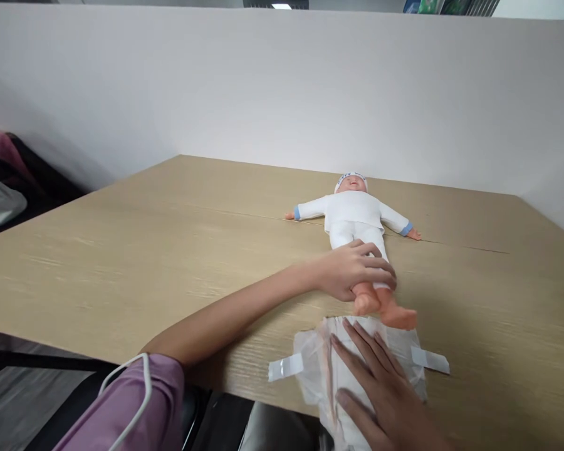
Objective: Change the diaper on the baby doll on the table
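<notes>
On its back on the table lies a baby doll [355,210] in a white top and white trousers, a white cap with blue marks on its head and its arms spread. My left hand [357,269] is closed around the doll's lower legs, just above the bare feet. A white diaper [329,369] is spread out at the near table edge, below the doll's feet, with its two side tabs stretched outward. Flat on the diaper rests my right hand [376,382], fingers extended. Part of the diaper hangs past the table edge, and its lower end is out of frame.
The light wooden table [192,238] has a seam running across it. A white partition [272,88] stands behind it. At the far left are a dark and pink item [9,156] and a pale one. A white cord [145,388] loops over my left sleeve.
</notes>
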A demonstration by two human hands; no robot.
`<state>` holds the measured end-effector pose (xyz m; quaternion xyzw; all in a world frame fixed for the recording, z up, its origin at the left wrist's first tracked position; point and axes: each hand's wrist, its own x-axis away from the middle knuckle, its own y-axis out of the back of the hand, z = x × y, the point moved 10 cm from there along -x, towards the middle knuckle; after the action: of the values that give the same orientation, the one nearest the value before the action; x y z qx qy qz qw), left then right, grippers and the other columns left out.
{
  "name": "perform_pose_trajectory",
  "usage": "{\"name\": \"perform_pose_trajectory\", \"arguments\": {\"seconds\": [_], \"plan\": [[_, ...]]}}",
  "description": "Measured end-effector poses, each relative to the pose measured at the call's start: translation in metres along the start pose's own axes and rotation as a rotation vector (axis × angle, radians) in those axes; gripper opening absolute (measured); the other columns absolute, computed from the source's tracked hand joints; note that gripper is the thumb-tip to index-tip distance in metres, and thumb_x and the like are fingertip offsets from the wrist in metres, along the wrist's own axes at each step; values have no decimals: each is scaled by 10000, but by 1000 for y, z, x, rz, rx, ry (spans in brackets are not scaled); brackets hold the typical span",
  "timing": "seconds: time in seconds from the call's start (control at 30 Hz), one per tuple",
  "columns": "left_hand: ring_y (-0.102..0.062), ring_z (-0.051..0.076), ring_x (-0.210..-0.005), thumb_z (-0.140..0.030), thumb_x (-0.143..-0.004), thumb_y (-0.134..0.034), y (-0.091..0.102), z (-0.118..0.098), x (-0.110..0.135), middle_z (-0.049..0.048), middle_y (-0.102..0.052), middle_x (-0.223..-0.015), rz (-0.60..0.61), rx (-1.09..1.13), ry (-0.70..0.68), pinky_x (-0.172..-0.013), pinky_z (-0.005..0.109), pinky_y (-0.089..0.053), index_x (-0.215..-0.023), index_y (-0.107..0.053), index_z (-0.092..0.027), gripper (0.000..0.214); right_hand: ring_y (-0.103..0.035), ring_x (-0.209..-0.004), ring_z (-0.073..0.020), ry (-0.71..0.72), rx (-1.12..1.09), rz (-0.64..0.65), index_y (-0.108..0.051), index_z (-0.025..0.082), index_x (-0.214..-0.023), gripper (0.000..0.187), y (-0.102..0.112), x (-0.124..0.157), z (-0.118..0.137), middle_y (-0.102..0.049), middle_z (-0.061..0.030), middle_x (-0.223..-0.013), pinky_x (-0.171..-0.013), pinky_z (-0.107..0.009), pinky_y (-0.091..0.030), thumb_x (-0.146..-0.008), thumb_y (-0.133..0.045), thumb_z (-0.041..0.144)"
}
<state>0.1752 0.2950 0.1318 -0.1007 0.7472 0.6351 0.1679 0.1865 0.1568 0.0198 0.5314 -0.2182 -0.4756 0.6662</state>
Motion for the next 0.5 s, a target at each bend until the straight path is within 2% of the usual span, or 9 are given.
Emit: {"name": "perform_pose_trajectory", "arguments": {"seconds": [0.17,0.27,0.37,0.5], "plan": [[-682,280,-1124,-271,-942,-657,67,24,-17,68,-785,-1270,-168,235,129,-1031,430,-499,-1252,-714,-230,318,-405,-1618,-321,-74,-10,-4,-282,420,-1728,717,6,-34,-29,-342,-18,-1782,-1288,-621,-416,-1079,-583,371],[-714,259,-1093,-269,-891,-753,97,40,-20,64,-792,-1217,-296,362,221,-994,401,-530,-1219,-730,-221,333,-372,-1636,-296,-111,5,-32,-376,381,-1701,625,7,-67,-56,-358,-35,-1781,-1321,-615,-354,-1099,-540,364],[-729,251,-1082,-282,-858,-819,109,52,-18,70,-791,-1200,-376,444,311,-949,370,-553,-1201,-739,-208,360,-350,-1646,-294,-115,10,-37,-448,324,-1671,571,5,-104,-84,-384,-66,-1771,-1325,-614,-332,-1109,-522,396],[-726,245,-1106,-278,-860,-834,112,54,-16,66,-780,-1221,-385,487,331,-956,360,-556,-1208,-742,-198,369,-414,-1604,-322,-62,-21,-98,-591,244,-1562,492,14,-151,-111,-507,-121,-1693,-1314,-603,-343,-1095,-557,395]]}}
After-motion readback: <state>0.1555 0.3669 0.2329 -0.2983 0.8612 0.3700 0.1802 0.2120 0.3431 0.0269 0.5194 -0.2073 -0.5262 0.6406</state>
